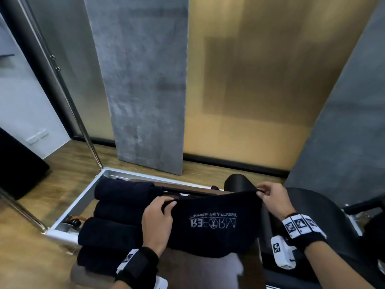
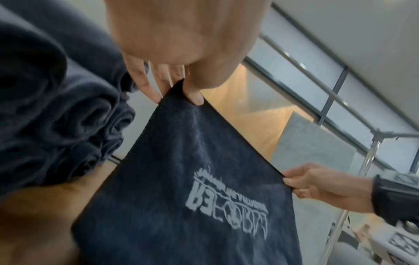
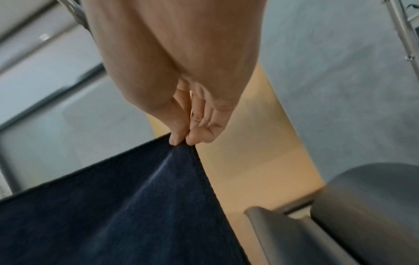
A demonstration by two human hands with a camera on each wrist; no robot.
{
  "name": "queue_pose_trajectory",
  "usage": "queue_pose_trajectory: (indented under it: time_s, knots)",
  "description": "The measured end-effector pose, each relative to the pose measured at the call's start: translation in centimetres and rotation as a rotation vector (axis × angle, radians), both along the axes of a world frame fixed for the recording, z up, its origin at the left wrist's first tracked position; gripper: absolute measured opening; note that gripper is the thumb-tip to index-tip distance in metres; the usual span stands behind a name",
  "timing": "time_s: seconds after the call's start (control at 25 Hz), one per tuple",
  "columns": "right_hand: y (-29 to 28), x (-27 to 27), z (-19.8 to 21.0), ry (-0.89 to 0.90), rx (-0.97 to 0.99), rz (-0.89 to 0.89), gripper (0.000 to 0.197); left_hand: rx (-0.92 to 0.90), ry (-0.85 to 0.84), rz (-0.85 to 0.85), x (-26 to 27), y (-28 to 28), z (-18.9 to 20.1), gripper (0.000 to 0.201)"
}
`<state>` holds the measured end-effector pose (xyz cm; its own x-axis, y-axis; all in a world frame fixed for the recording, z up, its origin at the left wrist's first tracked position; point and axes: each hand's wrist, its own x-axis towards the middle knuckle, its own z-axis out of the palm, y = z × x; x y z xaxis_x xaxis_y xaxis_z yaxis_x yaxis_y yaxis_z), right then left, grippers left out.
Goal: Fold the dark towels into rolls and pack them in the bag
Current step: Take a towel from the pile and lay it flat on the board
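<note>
A dark navy towel (image 1: 212, 226) with white lettering hangs spread between my two hands above a brown bench. My left hand (image 1: 164, 205) pinches its upper left corner between thumb and fingers, as the left wrist view shows (image 2: 181, 93). My right hand (image 1: 263, 191) pinches the upper right corner (image 3: 184, 141). The towel (image 2: 181, 197) (image 3: 113, 206) droops below the taut top edge. Several rolled dark towels (image 1: 116, 213) lie stacked side by side at my left (image 2: 56, 116). No bag is in view.
The brown padded bench (image 1: 198, 270) lies under the towel. A white metal frame (image 1: 79, 199) borders the rolls on the wooden floor. A black rounded seat (image 1: 312, 211) stands at the right. A grey panel (image 1: 145, 101) and a chrome pole (image 1: 68, 97) rise behind.
</note>
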<state>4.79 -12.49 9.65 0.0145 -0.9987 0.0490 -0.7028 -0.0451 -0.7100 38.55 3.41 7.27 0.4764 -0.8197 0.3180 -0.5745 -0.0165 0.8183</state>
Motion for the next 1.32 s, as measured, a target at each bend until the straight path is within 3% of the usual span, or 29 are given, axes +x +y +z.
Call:
queue_pose_trajectory:
  time_s: [0.12, 0.24, 0.32, 0.52, 0.84, 1.04, 1.32]
  knots:
    - [3.8, -2.0, 3.7, -0.023, -0.110, -0.003, 0.019, -0.084, 0.025, -0.029, 1.5, 1.5, 3.3, 0.014]
    - [7.4, -3.4, 7.0, -0.113, -0.243, -0.050, 0.018, -0.132, -0.059, -0.034, 2.7, 2.7, 7.2, 0.013]
    - [10.0, -3.5, 8.8, -0.148, -0.235, -0.023, 0.018, -0.134, -0.061, -0.086, 3.4, 3.7, 9.7, 0.015]
    - [14.3, -3.2, 12.4, -0.246, -0.338, -0.012, 0.012, -0.161, 0.230, -0.279, 4.3, 5.7, 13.5, 0.017]
    - [17.7, -1.7, 15.4, -0.629, -0.352, -0.058, 0.012, -0.278, 0.483, -0.300, 4.1, 6.2, 14.8, 0.014]
    - [19.7, -1.8, 14.1, -0.675, -0.348, -0.011, 0.006, -0.353, 0.426, -0.396, 4.1, 7.7, 13.8, 0.019]
    - [22.1, -2.6, 11.9, -0.637, -0.320, -0.104, 0.006, -0.250, 0.403, -0.278, 4.8, 11.5, 12.9, 0.002]
